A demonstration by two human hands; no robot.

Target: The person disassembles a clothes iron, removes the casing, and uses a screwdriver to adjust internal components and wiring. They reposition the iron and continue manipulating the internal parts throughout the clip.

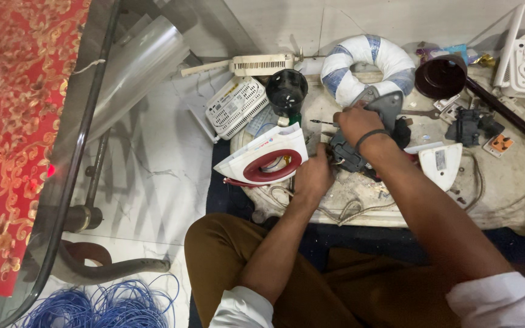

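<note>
Both hands on grey iron base, desk centre.
Left hand (314,175) grips base (350,155) from below; right hand (356,124) closed on its top. White-red shell (265,157) just left.

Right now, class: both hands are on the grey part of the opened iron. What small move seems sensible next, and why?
Probably bring the screwdriver tip onto the grey part: the right hand grips above it, while the left hand steadies it on the table.

Both hands (335,146) grip a dark iron base (350,155) (its white-and-red cover (265,158) lies just beside).
</note>
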